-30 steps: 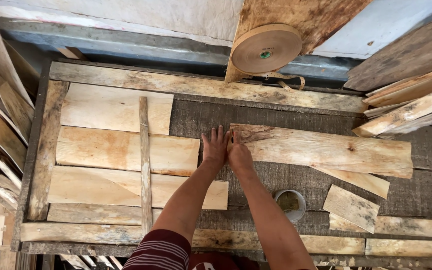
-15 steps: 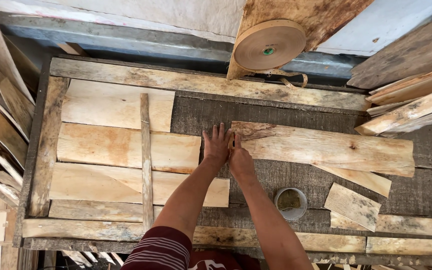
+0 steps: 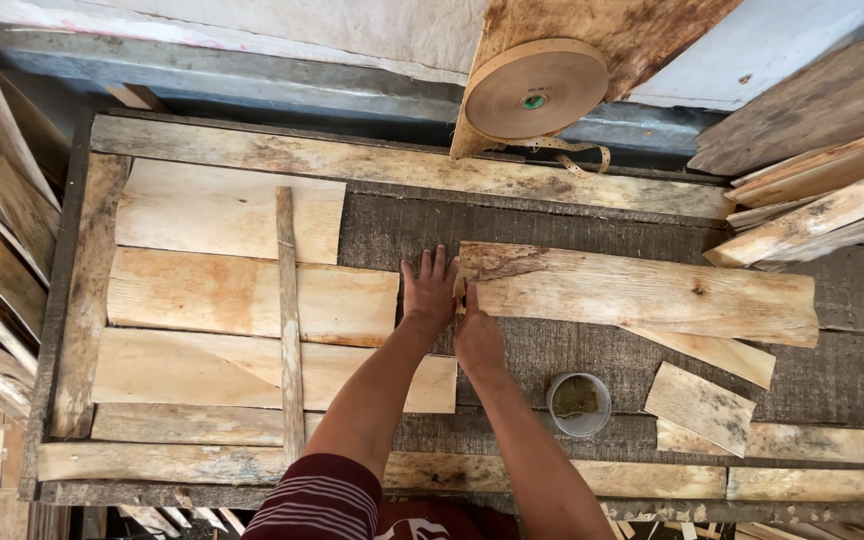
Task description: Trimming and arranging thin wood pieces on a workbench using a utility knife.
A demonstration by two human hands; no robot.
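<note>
Both hands unmoved since earlier frame, left hand point(image 3: 428, 292) flat, fingers spread, at frame centre, right hand point(image 3: 476, 335) gripping left end of one long plank point(image 3: 642, 292), one tape roll point(image 3: 536, 88) top centre, one tin point(image 3: 579, 403) lower right.

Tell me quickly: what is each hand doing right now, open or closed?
Left hand: open, flat on the table by the long veneer strip.
Right hand: at that strip's left end; grip cannot be told.

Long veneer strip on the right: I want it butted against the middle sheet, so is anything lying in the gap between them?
Only the hands. The left hand lies flat in the gap between the strip and middle sheet; the right hand touches the strip's end. Otherwise bare table.
</note>
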